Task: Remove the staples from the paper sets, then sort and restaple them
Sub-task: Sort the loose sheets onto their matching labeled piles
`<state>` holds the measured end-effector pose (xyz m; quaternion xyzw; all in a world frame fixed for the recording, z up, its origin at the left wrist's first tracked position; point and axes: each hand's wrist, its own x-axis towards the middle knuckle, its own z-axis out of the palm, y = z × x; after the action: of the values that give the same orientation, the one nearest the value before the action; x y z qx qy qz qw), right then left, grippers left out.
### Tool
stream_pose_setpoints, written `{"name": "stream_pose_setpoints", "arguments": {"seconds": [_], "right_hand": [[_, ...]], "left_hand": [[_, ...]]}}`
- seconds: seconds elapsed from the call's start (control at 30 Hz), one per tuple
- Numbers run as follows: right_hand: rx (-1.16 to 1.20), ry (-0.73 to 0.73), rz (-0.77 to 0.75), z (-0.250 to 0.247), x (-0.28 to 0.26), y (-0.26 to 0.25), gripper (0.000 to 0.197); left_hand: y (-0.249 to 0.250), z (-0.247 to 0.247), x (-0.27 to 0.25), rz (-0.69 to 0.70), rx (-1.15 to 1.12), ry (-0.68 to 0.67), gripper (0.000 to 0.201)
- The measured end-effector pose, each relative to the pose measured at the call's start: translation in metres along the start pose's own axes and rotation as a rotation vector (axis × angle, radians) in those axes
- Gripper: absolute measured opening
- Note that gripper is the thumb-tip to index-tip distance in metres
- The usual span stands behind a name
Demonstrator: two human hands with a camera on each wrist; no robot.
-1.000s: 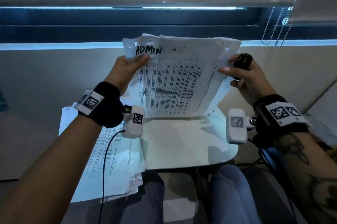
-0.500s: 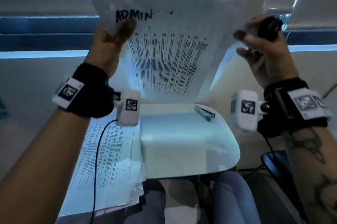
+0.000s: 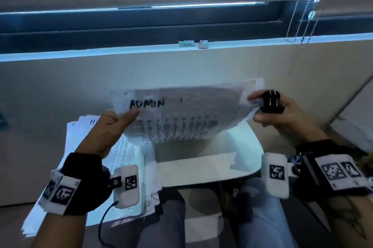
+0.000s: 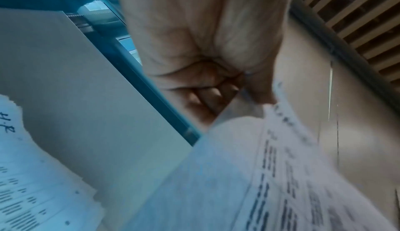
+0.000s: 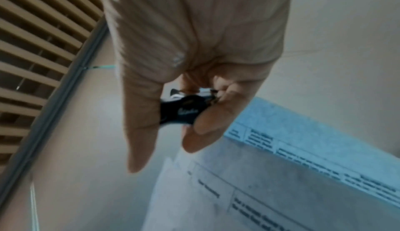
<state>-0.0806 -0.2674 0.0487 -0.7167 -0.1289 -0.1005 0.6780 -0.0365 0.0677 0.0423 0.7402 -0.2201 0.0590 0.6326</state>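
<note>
A paper set marked "ADMIN" [image 3: 181, 114] hangs in the air above a small white table [image 3: 201, 171]; it also shows in the left wrist view as printed sheets [image 4: 249, 175]. My left hand [image 3: 113, 128] pinches its top left corner between thumb and fingers. My right hand [image 3: 280, 114] grips a black staple remover [image 3: 271, 101] and pinches the set's top right corner with its thumb. In the right wrist view the black staple remover [image 5: 184, 111] sits in the curled fingers, with the paper [image 5: 270, 183] below.
A second stack of printed sheets [image 3: 84, 171] lies at the left of the table, over my left knee. Two small staple boxes [image 3: 192, 43] sit on the window sill. Bead chains [image 3: 302, 25] of the blind hang at the upper right. A wall stands close ahead.
Both hands have brought the ADMIN set down from high in front of the window to just above the table. Its lower edge now bends toward the tabletop, hiding the small object seen there earlier.
</note>
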Motion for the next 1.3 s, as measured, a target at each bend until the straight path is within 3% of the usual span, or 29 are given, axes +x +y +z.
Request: {"name": "stream_pose_setpoints", "arguments": {"seconds": [0.1,0.2,0.3,0.4,0.47,0.57,0.7,0.8,0.87,1.1,1.17,1.3], "right_hand": [[-0.029,0.115,0.103,0.002,0.011,0.005,0.031],[-0.031,0.123,0.169,0.012,0.018,0.012,0.028],[-0.03,0.121,0.189,0.017,0.019,0.017,0.029],[-0.04,0.113,0.201,0.017,0.02,0.019,0.03],[-0.053,0.109,0.199,0.015,0.021,0.02,0.03],[-0.056,0.102,0.203,0.012,0.021,0.024,0.03],[-0.076,0.046,0.236,0.013,0.023,0.027,0.032],[-0.103,0.038,0.255,0.016,0.024,0.031,0.033],[-0.134,0.049,0.254,0.02,0.024,0.032,0.032],[-0.252,0.394,0.011,0.039,-0.003,0.029,0.025],[-0.264,0.375,0.023,0.049,-0.014,0.028,0.03],[-0.229,0.201,0.152,0.081,-0.032,0.035,0.048]], "left_hand": [[-0.014,-0.002,0.004,-0.124,-0.051,0.088,0.049],[-0.022,0.002,0.003,-0.24,-0.032,0.134,0.017],[-0.019,0.0,0.007,-0.241,0.026,0.279,0.047],[0.005,0.011,0.012,-0.037,0.288,0.434,0.06],[0.021,0.027,0.016,0.079,0.619,0.37,0.066],[0.025,0.056,0.029,0.038,0.914,0.086,0.073],[0.017,0.08,0.043,-0.039,0.82,-0.084,0.063],[0.009,0.083,0.045,-0.059,0.657,-0.144,0.026],[0.001,0.083,0.042,-0.12,0.487,-0.203,0.015],[-0.017,0.078,0.027,-0.29,0.034,-0.297,0.004],[-0.018,0.077,0.023,-0.31,-0.048,-0.316,0.005],[-0.022,0.078,0.014,-0.339,-0.123,-0.295,0.013]]}}
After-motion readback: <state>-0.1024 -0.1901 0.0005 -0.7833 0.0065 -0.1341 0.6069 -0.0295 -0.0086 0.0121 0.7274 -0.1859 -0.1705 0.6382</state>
